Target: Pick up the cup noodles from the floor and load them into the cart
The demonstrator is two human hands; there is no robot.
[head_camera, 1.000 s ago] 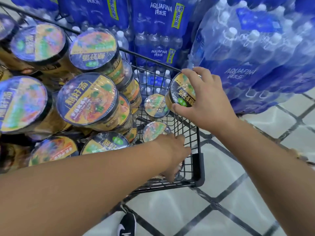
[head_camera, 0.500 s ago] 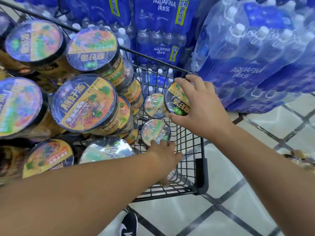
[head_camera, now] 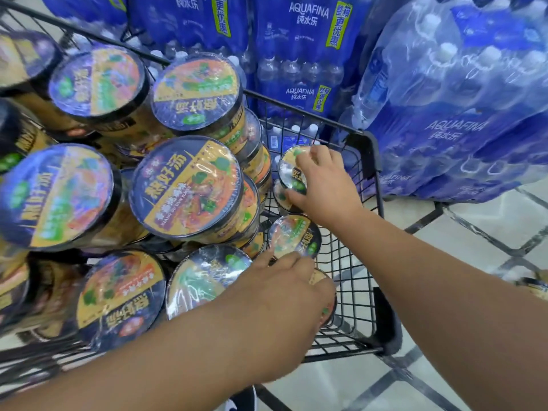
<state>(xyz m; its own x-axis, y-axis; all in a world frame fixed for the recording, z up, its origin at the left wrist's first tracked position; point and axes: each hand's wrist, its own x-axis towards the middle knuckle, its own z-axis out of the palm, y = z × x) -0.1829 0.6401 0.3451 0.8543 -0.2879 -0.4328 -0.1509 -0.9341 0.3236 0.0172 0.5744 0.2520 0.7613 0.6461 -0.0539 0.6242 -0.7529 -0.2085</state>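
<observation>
A black wire cart (head_camera: 382, 318) is packed with cup noodles, each with a dark lid printed in yellow and orange. A tall stack (head_camera: 186, 185) fills its left and middle. My right hand (head_camera: 323, 185) grips one cup noodle (head_camera: 292, 173) by its lid, low inside the cart's far right corner, above another cup. My left hand (head_camera: 284, 295) is closed over a cup (head_camera: 324, 304) in the near right corner, mostly hiding it. Between the two hands lies one more cup (head_camera: 293, 235).
Shrink-wrapped packs of blue Aquafina water bottles (head_camera: 450, 108) stand stacked just beyond and to the right of the cart. Pale tiled floor (head_camera: 439, 262) with dark lines lies to the right. A dark shoe tip (head_camera: 243, 400) shows under the cart's near edge.
My right hand has brought its cup down from above the cart's rim into the far right corner. My left hand stays low in the near corner on its cup.
</observation>
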